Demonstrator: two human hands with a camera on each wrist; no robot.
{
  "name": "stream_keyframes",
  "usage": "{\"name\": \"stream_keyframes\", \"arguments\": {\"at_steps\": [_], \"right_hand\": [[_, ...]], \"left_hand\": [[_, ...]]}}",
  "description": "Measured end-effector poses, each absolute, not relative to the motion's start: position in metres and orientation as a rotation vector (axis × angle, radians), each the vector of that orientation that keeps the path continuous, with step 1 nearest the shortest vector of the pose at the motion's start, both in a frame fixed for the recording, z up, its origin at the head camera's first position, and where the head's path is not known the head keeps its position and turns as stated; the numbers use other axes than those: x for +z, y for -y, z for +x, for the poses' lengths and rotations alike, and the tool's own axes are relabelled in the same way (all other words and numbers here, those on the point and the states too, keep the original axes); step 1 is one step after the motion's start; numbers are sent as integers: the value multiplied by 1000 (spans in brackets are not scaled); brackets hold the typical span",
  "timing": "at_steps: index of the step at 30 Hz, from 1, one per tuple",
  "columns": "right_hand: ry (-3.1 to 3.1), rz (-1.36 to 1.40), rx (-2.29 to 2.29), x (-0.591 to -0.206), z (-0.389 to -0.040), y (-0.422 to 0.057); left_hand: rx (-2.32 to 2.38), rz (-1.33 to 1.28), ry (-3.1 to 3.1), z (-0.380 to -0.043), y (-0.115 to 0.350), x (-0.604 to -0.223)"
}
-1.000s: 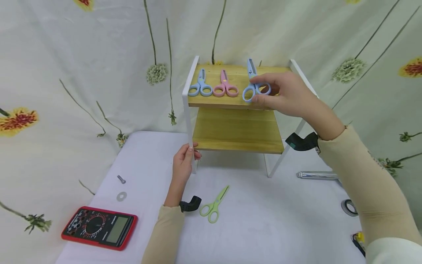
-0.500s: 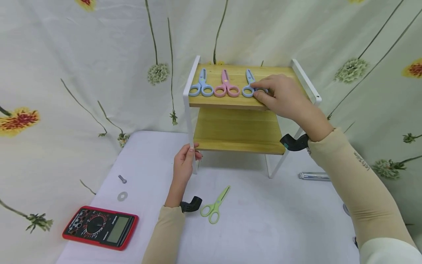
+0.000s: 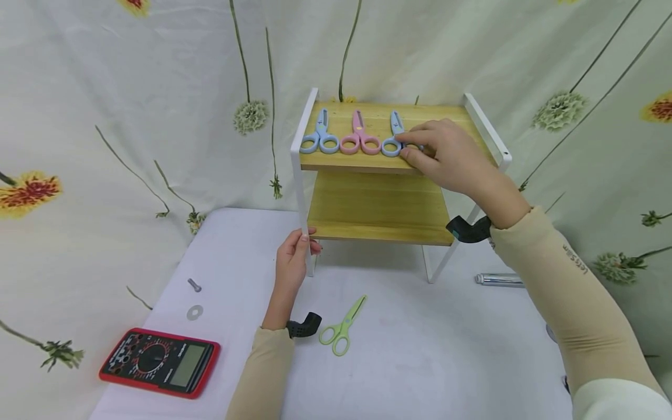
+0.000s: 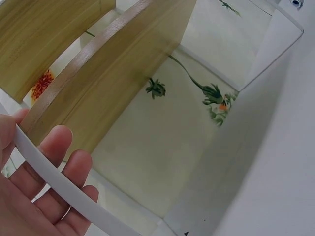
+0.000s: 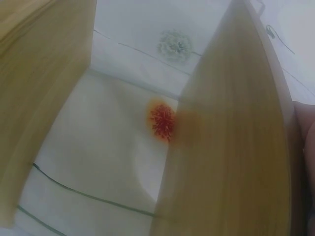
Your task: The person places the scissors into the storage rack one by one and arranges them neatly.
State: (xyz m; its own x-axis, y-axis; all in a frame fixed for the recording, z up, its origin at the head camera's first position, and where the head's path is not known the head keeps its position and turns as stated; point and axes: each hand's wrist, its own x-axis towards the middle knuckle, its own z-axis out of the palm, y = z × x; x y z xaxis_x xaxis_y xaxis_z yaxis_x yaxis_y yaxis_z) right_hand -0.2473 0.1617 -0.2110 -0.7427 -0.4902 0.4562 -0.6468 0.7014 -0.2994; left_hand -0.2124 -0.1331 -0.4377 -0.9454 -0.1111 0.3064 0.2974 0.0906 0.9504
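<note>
On the wooden top board [image 3: 378, 116] of a two-tier shelf, my right hand [image 3: 451, 151] holds the right handle loop of blue scissors [image 3: 396, 123] between thumb and fingers. They lie flat with blades toward the back; the fingers partly cover that loop. To their left are pink scissors [image 3: 358, 123] and another blue pair [image 3: 322, 123], lined up the same way. My left hand [image 3: 291, 256] grips the white frame [image 3: 300, 195] at the lower board's [image 3: 380, 204] left front corner. In the left wrist view, the fingers [image 4: 58, 142] curl behind the white bar.
Green scissors [image 3: 350, 317] lie on the white table before the shelf. At left are a red-black multimeter [image 3: 157, 361], a grey washer [image 3: 195, 312] and a bolt [image 3: 194, 285]. A silver tube [image 3: 499, 280] lies at right, partly behind the right arm. Flowered cloth hangs behind.
My right hand has lowered the blue scissors onto the top board and slid them slightly left toward the pink pair. The left hand has stayed on the frame.
</note>
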Motion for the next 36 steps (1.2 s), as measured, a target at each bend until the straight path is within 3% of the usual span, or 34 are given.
{"name": "stream_keyframes", "arguments": {"at_steps": [22,29,36], "right_hand": [[2492,852,652,-214,-246,-160],[2286,788,753,-229,-226,-163],[1932,873,850,-271,-184,-162]], "left_hand": [[-1946,-182,2051,-213,135,-438],[-1934,-189,2060,-213,135,-439],[-1946,-214,2052,-213,135,-439]]}}
